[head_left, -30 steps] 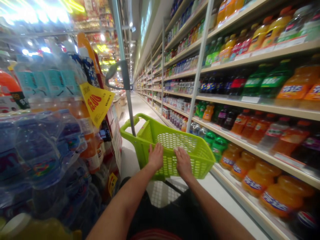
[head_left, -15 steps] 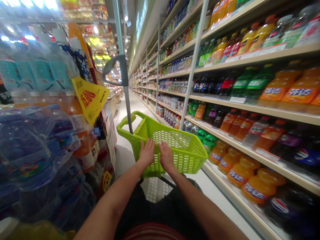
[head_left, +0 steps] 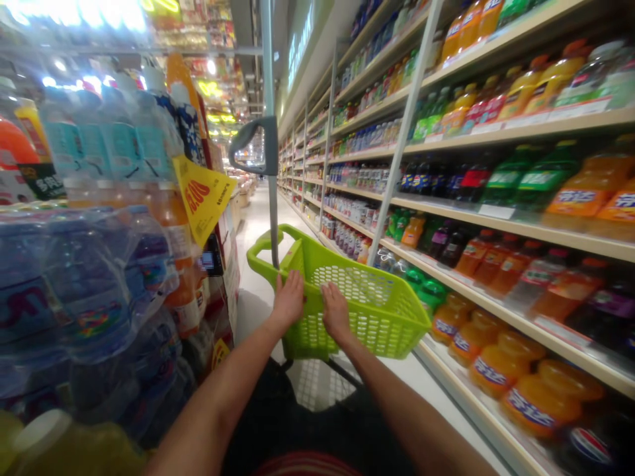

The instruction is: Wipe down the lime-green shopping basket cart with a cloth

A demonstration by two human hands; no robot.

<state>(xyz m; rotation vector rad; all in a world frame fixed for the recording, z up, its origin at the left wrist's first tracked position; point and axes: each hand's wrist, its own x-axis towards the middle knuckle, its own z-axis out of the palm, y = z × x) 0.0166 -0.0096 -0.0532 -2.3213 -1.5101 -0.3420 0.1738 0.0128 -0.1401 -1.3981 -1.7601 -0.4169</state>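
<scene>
A lime-green shopping cart (head_left: 374, 324) with slotted basket walls stands before me, and nothing is visible inside its basket. My left hand (head_left: 289, 297) is closed over its near rim, close to the handle end. Farther right on that same rim, my right hand (head_left: 336, 311) is hooked over the edge with its fingers together. A small gap separates the two hands. The cart's grey lower rack (head_left: 317, 383) shows below, between my forearms.
Drink shelves (head_left: 520, 215) run along the right, full of bottles. At left stand shrink-wrapped water bottles (head_left: 99, 277) and a yellow price sign (head_left: 203, 198). A grey pole with a loop handle (head_left: 255, 145) rises behind the cart. The aisle floor (head_left: 258, 208) stretches ahead.
The view has turned a little left, so shelves, bottles and cart appear farther right. The gap between my hands on the rim has widened slightly. Both still hold the cart.
</scene>
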